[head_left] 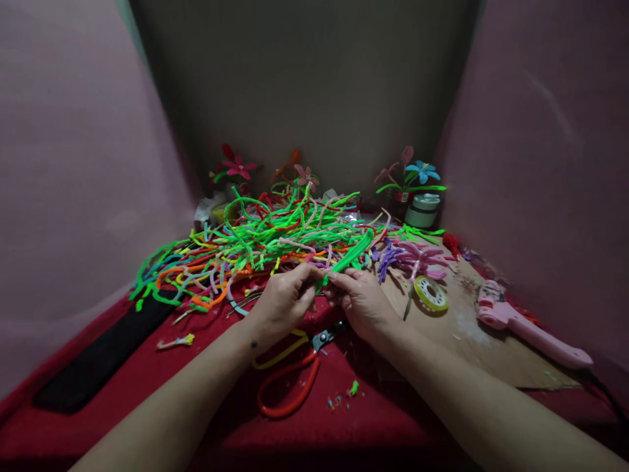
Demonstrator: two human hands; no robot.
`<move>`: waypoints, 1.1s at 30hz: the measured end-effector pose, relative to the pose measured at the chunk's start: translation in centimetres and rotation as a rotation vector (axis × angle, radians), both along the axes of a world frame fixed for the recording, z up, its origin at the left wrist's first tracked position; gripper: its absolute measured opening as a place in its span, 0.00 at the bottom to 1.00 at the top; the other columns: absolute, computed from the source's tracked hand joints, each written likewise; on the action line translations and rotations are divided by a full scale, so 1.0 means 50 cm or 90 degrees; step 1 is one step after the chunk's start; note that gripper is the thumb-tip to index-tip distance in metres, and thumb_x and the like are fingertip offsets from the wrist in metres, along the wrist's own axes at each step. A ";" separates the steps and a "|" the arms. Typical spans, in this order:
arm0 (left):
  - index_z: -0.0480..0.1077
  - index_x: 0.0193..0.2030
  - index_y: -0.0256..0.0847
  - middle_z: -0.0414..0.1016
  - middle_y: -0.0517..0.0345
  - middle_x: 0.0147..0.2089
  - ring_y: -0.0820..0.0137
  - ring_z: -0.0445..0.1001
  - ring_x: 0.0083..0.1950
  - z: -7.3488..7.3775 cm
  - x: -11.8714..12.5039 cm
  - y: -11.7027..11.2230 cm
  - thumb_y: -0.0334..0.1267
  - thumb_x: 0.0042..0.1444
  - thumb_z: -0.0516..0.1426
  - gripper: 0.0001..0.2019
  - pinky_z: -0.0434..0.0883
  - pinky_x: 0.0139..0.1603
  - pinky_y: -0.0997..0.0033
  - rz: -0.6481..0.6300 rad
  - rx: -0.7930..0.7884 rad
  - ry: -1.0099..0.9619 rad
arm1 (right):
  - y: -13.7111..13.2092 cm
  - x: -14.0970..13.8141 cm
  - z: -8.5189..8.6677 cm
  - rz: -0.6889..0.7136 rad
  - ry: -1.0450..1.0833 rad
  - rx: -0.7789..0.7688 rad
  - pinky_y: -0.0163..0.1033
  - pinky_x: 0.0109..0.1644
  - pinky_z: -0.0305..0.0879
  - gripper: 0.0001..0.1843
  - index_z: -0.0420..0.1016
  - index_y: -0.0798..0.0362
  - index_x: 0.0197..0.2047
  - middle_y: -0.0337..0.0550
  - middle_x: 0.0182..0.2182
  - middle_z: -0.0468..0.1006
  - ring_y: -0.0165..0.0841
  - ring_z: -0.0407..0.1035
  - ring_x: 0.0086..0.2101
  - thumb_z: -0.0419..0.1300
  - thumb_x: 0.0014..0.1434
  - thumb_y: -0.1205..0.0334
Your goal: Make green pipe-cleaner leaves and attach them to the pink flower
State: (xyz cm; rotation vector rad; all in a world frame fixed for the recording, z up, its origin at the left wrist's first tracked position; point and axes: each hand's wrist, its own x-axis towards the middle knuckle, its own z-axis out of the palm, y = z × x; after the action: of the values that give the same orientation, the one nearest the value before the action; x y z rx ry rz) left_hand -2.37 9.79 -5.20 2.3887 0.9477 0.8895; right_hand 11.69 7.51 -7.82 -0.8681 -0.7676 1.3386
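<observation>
Both hands meet over the middle of the table around a green pipe-cleaner leaf [354, 252], which points up and to the right. My left hand [293, 292] is closed, its fingertips pinching the leaf's lower end. Close beside it, my right hand [362, 298] also has its thumb and fingers closed on the leaf's base. A pair of scissors [289, 387] with red and yellow handles lies on the red cloth just below the hands, its blades partly hidden under my right hand. Behind the hands is a large heap of pipe cleaners [275, 229], mostly bright green.
At right, a cardboard sheet [462, 328] bears a pink glue gun [531, 324], a yellow tape roll [431, 293] and a pink pipe-cleaner flower [420, 259]. A black strip [103, 357] lies at left. Finished flowers [422, 172] and a lidded jar [422, 210] stand at the back.
</observation>
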 end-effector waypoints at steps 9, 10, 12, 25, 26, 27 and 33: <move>0.67 0.34 0.40 0.70 0.56 0.35 0.72 0.69 0.37 -0.004 -0.002 0.005 0.31 0.55 0.50 0.06 0.66 0.40 0.72 0.026 0.152 -0.003 | 0.003 -0.001 0.002 -0.005 0.010 -0.003 0.32 0.24 0.55 0.11 0.66 0.55 0.21 0.34 0.15 0.68 0.25 0.61 0.18 0.63 0.42 0.60; 0.67 0.34 0.40 0.69 0.57 0.33 0.73 0.69 0.34 -0.005 -0.001 0.005 0.33 0.55 0.50 0.05 0.66 0.37 0.74 0.052 0.126 -0.011 | 0.003 -0.001 0.002 -0.005 0.010 -0.004 0.32 0.23 0.55 0.11 0.65 0.55 0.21 0.34 0.15 0.68 0.25 0.61 0.18 0.63 0.42 0.60; 0.65 0.32 0.39 0.68 0.61 0.27 0.75 0.66 0.27 -0.008 0.000 0.003 0.37 0.54 0.52 0.04 0.64 0.30 0.76 0.116 0.067 -0.034 | 0.003 -0.001 0.000 -0.006 0.003 -0.003 0.32 0.23 0.55 0.11 0.65 0.55 0.22 0.35 0.15 0.68 0.24 0.61 0.17 0.63 0.43 0.59; 0.68 0.36 0.41 0.68 0.57 0.35 0.75 0.68 0.33 -0.021 -0.006 0.004 0.34 0.57 0.49 0.07 0.64 0.33 0.78 0.105 0.260 0.030 | 0.004 -0.003 0.005 -0.036 -0.007 -0.007 0.31 0.22 0.56 0.11 0.64 0.55 0.22 0.35 0.16 0.69 0.23 0.61 0.17 0.63 0.41 0.60; 0.69 0.36 0.41 0.67 0.57 0.33 0.76 0.67 0.31 -0.022 -0.006 0.004 0.35 0.58 0.49 0.08 0.63 0.30 0.79 0.118 0.287 0.052 | 0.004 -0.003 0.006 -0.038 -0.006 -0.006 0.31 0.22 0.56 0.11 0.65 0.55 0.22 0.34 0.16 0.69 0.23 0.61 0.17 0.63 0.41 0.60; 0.69 0.35 0.42 0.66 0.58 0.33 0.76 0.65 0.29 -0.024 -0.005 0.005 0.35 0.58 0.48 0.09 0.61 0.28 0.80 0.133 0.317 0.068 | 0.003 -0.003 0.007 -0.038 -0.004 -0.005 0.31 0.22 0.56 0.10 0.65 0.55 0.22 0.34 0.15 0.69 0.23 0.61 0.17 0.63 0.41 0.60; 0.71 0.35 0.42 0.61 0.59 0.31 0.76 0.62 0.31 -0.039 -0.003 0.015 0.34 0.57 0.49 0.09 0.61 0.28 0.80 0.098 0.385 0.101 | 0.003 -0.002 0.012 -0.012 0.019 -0.001 0.31 0.22 0.55 0.09 0.66 0.56 0.23 0.35 0.16 0.69 0.23 0.60 0.17 0.62 0.41 0.61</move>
State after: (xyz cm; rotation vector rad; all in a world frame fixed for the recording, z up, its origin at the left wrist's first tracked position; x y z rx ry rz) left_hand -2.51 10.52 -7.14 2.9579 1.0453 1.1935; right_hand 11.60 7.65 -7.22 -0.8533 -0.7344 1.3328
